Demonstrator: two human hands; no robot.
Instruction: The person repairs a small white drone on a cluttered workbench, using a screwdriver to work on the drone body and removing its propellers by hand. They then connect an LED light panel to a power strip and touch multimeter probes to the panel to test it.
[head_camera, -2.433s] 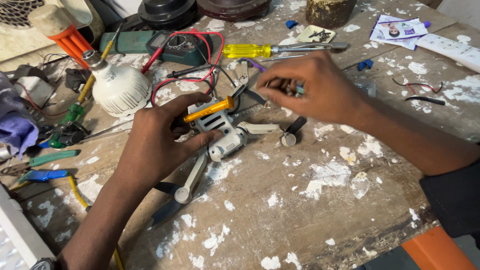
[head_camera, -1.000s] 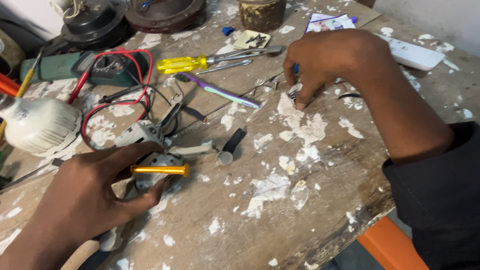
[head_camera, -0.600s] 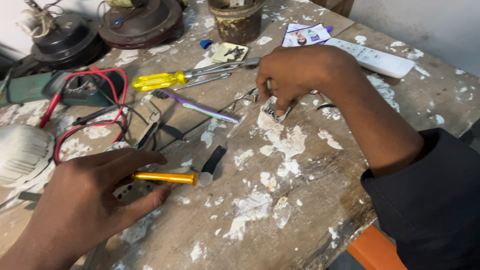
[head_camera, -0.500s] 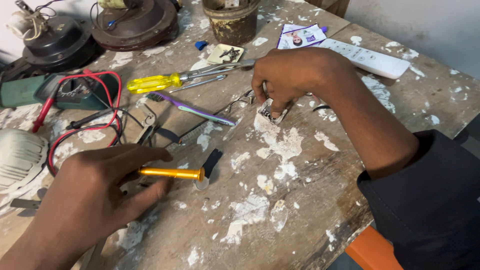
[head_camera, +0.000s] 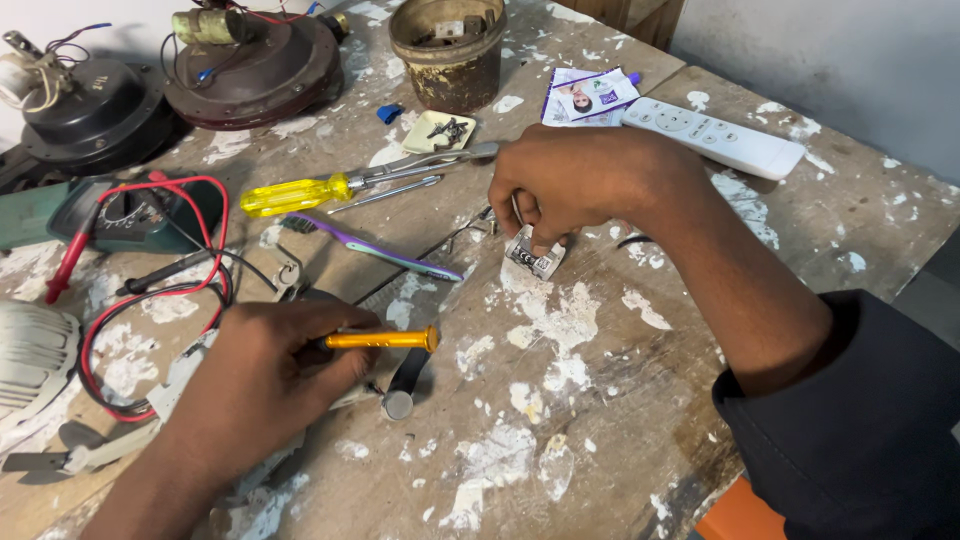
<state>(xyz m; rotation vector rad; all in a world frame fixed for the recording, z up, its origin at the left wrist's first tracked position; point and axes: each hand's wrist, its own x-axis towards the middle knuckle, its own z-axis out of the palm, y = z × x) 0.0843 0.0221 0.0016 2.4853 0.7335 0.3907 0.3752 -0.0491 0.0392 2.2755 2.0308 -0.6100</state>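
At a paint-spattered wooden bench (head_camera: 620, 420), our left hand (head_camera: 265, 385) closes its fingers around a small orange-handled screwdriver (head_camera: 380, 340), held level just above the boards. Our right hand (head_camera: 590, 180) pinches a small white electronic module (head_camera: 533, 258) against the bench top, fingers closed on it. A yellow-handled screwdriver (head_camera: 300, 194) and purple toothbrush (head_camera: 370, 248) lie between them; a white remote control (head_camera: 712, 137) rests beyond.
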